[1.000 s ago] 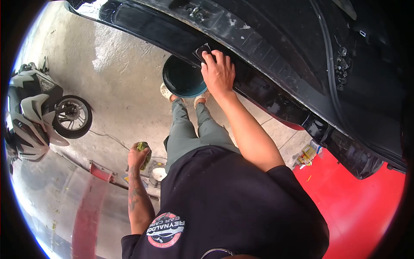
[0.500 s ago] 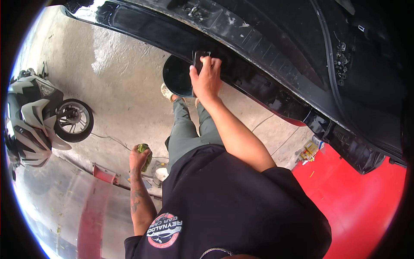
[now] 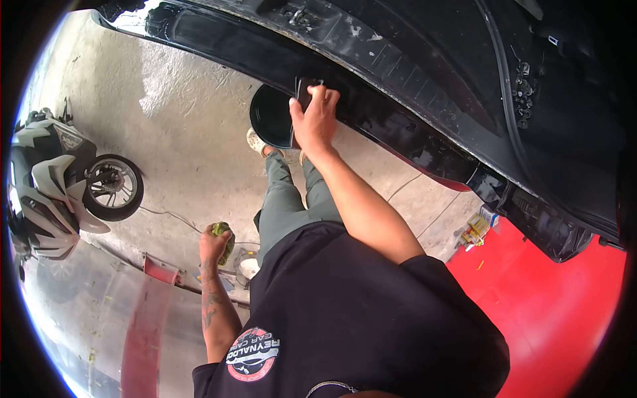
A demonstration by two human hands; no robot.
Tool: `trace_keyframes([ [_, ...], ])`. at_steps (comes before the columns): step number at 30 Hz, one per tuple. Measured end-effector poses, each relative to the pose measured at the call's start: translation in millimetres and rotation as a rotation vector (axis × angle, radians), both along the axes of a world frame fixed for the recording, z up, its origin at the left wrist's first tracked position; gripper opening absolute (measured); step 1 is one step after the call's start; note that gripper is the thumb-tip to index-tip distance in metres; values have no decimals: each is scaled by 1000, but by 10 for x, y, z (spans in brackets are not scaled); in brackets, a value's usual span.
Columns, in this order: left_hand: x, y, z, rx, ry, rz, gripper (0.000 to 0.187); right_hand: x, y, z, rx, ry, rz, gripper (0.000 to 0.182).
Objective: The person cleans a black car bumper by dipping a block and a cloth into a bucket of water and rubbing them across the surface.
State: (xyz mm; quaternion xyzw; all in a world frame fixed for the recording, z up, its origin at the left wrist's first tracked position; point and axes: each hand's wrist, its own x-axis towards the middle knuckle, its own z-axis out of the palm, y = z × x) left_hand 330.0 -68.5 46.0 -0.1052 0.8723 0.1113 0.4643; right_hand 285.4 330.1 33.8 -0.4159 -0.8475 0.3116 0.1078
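Note:
In my right hand [image 3: 317,123] is a dark, flat, stiff-looking piece that resembles folded sandpaper [image 3: 303,93]; my fingers bend over its top. That hand rests at the edge of a long black car bumper [image 3: 245,50]. Directly below it on the floor, a round black bucket [image 3: 269,116] is partly hidden by the hand. My left hand [image 3: 211,245] hangs low at the left, away from the bumper, closed around a crumpled yellow-green cloth [image 3: 224,242].
A motorcycle [image 3: 53,186] stands at the left, its wheel toward me. A cable [image 3: 169,213] crosses the concrete floor. Small bottles [image 3: 474,229] sit by a red surface [image 3: 537,305] at the right. Small loose parts [image 3: 524,96] lie on the dark car interior. A white container [image 3: 249,267] is near my hip.
My right hand and the sandpaper have shifted very slightly left along the bumper edge. My left hand keeps its grip on the cloth, nearly still.

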Motion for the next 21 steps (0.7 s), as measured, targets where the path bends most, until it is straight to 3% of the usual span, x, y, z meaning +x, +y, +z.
trace_keyframes([
  [21,51,-69,-106,26,4,15,57,123,107,138,-47,-37,-66,47],
])
